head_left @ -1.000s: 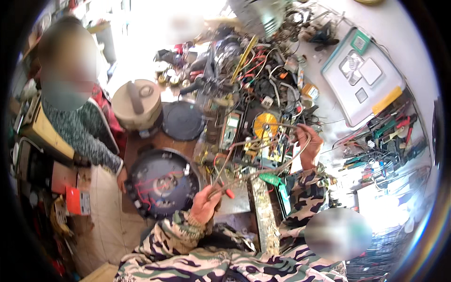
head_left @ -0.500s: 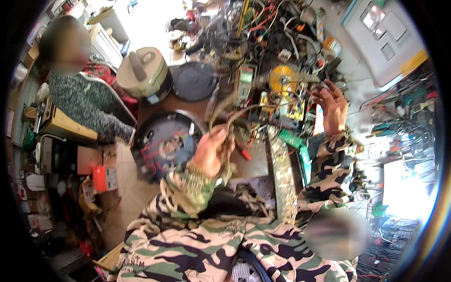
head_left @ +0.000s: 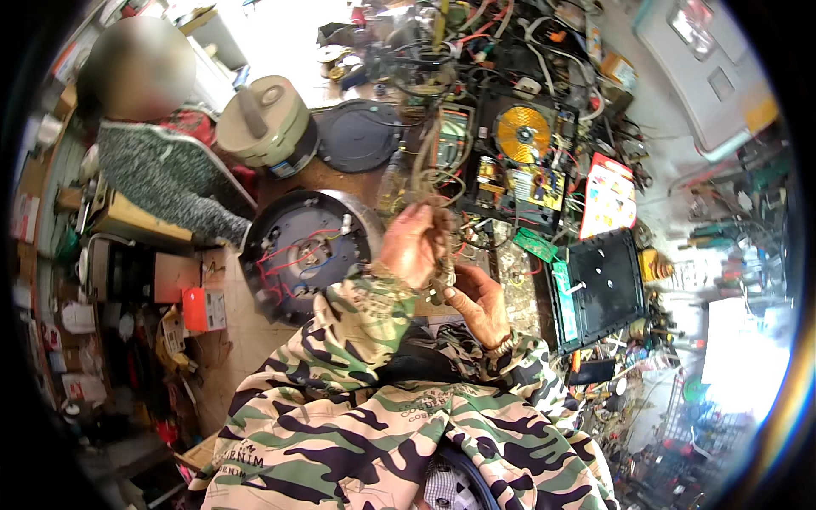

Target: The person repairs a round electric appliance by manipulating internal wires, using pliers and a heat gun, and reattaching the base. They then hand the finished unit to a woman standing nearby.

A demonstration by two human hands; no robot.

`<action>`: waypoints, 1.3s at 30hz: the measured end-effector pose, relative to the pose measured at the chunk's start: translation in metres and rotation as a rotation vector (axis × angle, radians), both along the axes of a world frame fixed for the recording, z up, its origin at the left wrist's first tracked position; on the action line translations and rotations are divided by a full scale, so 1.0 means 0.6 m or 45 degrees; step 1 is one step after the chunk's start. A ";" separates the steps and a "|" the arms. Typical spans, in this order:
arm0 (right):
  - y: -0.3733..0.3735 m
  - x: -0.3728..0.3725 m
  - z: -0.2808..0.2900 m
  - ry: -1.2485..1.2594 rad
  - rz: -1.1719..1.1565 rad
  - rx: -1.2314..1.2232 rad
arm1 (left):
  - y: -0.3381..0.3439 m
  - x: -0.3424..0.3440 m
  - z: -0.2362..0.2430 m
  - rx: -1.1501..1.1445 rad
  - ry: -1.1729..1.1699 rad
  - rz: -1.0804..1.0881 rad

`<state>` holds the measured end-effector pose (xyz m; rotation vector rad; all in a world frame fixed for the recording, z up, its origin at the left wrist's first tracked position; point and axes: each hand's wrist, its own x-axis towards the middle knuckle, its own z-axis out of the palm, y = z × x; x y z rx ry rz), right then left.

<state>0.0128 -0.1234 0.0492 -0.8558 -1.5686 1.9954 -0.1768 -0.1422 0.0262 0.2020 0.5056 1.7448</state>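
Observation:
A grey-brown cable (head_left: 443, 265), gathered into a bundle, hangs in front of my chest. My left hand (head_left: 411, 245) is closed around its upper part, and blurred loops rise above the fingers. At the bundle's lower end, my right hand (head_left: 481, 309) has its thumb and fingers curled against the cable. Left of my hands lies an upturned black round appliance base (head_left: 319, 223) with red and blue wires inside. Beyond them on the bench is an opened appliance with a copper coil (head_left: 522, 134) and circuit boards.
A beige cooker (head_left: 263, 127) and a dark round plate (head_left: 359, 136) stand at the far left. A multimeter (head_left: 450, 138) lies ahead. To the right are a green circuit board (head_left: 535, 245), a black panel (head_left: 602, 285) and tangled wires. Someone in a grey sleeve (head_left: 161, 183) is at the left.
My right hand has come down and left from above the coil to the cable's lower end. The left hand has shifted slightly right and up, with the cable now gathered beneath it.

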 end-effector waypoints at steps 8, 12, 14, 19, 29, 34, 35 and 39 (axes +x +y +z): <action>0.024 0.019 -0.007 -0.289 0.078 -0.013 | 0.003 0.078 -0.040 -0.426 0.418 0.046; 0.098 0.074 -0.049 -0.564 -0.115 0.302 | -0.048 0.056 -0.005 -0.504 0.880 -0.050; 0.144 0.098 -0.105 -1.091 -0.096 1.295 | -0.060 0.059 -0.014 -0.493 1.373 0.016; 0.096 0.042 -0.020 -0.660 -0.326 1.534 | -0.070 0.080 0.036 -0.674 2.263 -0.013; 0.081 -0.023 0.029 -0.347 0.351 0.946 | -0.116 0.037 0.051 -0.366 2.657 0.300; 0.121 -0.010 0.007 -0.184 0.251 0.387 | -0.155 -0.032 0.078 -0.546 2.562 0.441; 0.127 -0.010 0.006 -0.167 0.280 0.407 | -0.164 -0.045 0.061 -0.515 2.285 0.337; 0.144 -0.012 -0.007 -0.108 0.357 0.244 | -0.162 -0.042 0.067 -0.519 1.561 0.403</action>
